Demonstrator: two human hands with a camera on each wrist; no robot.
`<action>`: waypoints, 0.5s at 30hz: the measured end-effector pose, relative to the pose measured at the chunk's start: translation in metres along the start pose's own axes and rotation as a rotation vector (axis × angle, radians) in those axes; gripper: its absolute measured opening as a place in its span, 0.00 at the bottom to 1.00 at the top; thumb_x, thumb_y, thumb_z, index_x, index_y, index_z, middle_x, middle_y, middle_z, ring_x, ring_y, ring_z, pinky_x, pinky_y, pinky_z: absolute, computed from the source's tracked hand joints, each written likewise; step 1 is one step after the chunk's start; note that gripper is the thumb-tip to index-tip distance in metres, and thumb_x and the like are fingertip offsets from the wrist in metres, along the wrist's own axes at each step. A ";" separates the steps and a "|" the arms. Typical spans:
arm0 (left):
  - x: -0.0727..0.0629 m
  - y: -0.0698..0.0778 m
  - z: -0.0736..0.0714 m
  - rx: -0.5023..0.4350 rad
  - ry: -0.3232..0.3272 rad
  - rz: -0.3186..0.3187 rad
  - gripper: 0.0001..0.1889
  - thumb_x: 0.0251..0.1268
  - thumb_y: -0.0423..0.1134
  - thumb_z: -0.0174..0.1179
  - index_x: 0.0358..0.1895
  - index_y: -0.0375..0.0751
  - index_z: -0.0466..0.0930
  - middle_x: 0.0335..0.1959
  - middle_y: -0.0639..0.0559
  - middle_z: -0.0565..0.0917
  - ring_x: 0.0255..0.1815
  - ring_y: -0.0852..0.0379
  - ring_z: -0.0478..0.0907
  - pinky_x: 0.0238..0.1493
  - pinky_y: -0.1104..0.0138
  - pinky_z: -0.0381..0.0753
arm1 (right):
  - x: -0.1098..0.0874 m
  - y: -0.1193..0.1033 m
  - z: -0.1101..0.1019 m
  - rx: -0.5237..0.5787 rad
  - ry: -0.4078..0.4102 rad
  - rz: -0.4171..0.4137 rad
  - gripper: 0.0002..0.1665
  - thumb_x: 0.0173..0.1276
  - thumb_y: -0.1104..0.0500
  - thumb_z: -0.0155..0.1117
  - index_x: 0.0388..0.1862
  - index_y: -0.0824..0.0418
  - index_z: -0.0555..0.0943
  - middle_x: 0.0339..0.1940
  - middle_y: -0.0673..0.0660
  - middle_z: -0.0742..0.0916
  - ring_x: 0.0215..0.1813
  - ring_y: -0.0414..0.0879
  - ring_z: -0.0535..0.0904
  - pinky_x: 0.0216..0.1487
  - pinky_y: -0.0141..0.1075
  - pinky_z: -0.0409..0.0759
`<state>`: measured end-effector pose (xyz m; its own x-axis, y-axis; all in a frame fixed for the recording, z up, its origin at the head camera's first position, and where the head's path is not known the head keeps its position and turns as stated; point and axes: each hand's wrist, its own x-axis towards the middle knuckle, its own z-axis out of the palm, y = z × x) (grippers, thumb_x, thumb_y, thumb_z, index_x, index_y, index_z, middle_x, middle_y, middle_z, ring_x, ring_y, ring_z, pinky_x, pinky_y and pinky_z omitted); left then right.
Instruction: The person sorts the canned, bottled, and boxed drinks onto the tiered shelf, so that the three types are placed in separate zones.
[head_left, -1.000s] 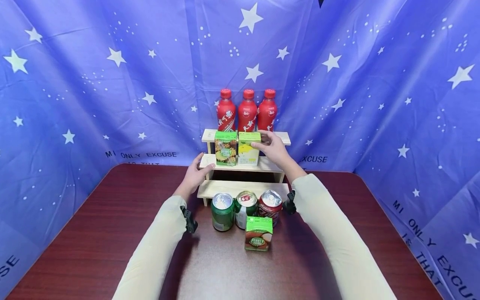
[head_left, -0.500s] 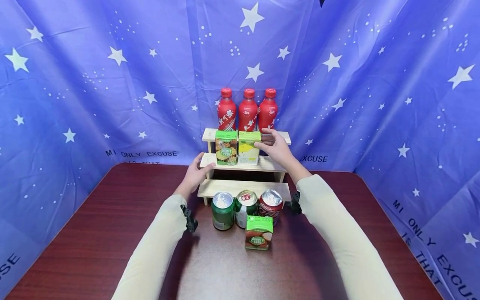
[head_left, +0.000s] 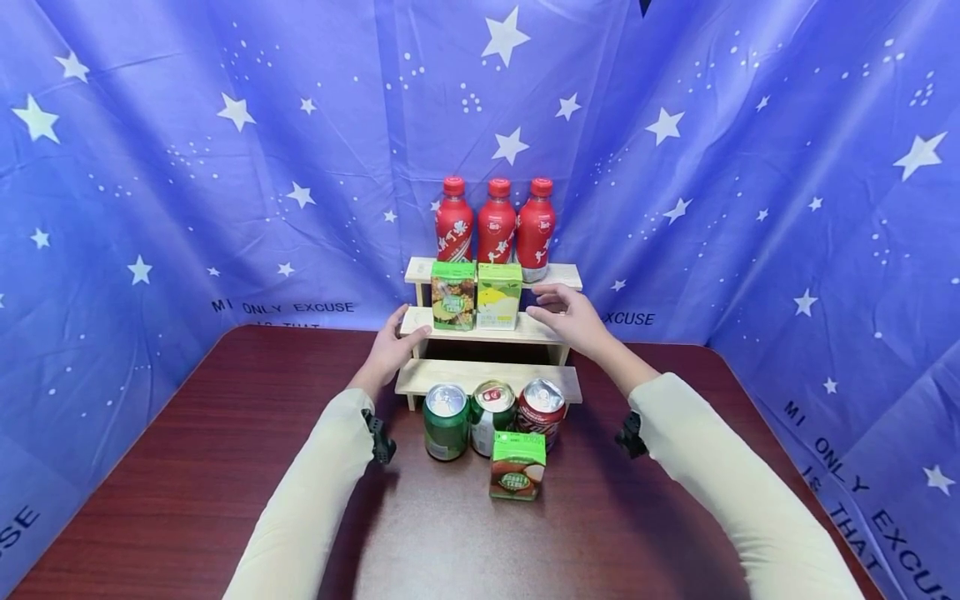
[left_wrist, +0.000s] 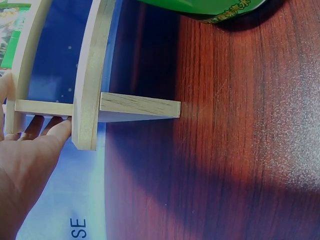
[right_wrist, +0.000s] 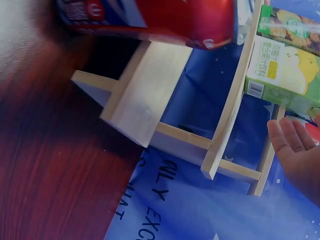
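Observation:
My left hand (head_left: 390,350) grips the left end of the middle step of a three-step wooden display stand (head_left: 487,375). In the left wrist view its fingers reach behind the side support (left_wrist: 45,107). On the middle step stand a green-topped brown drink carton (head_left: 452,296) and a yellow-green drink carton with a lemon-like picture (head_left: 498,297), side by side. Just right of the yellow-green carton, my right hand (head_left: 573,321) hovers with fingers loosely extended, holding nothing. The right wrist view shows a gap between its fingertips and the yellow-green carton (right_wrist: 285,72).
Three red bottles (head_left: 498,221) line the top step. Before the bottom step stand a green can (head_left: 446,423), another green can (head_left: 492,417) and a dark red can (head_left: 542,412). A green-and-brown carton (head_left: 517,468) sits in front of them on the dark red table (head_left: 225,467).
My right hand has let go of the yellow-green carton and drawn away to the right and slightly down. The carton stays upright on the middle step. My left hand keeps its place.

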<state>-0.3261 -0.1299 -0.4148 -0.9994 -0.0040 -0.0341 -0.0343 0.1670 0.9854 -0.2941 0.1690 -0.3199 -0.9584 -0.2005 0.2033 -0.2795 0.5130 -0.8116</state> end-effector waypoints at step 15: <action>-0.001 0.000 0.001 -0.010 -0.002 0.007 0.42 0.64 0.45 0.60 0.75 0.51 0.44 0.66 0.39 0.67 0.47 0.51 0.71 0.32 0.73 0.70 | -0.051 0.008 -0.011 -0.048 -0.120 -0.042 0.29 0.62 0.51 0.66 0.60 0.60 0.73 0.54 0.64 0.81 0.52 0.54 0.79 0.49 0.42 0.79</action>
<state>-0.3251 -0.1294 -0.4151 -0.9996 -0.0009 -0.0273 -0.0271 0.1574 0.9872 -0.2482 0.1923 -0.3303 -0.9326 -0.3195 0.1676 -0.3248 0.5411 -0.7757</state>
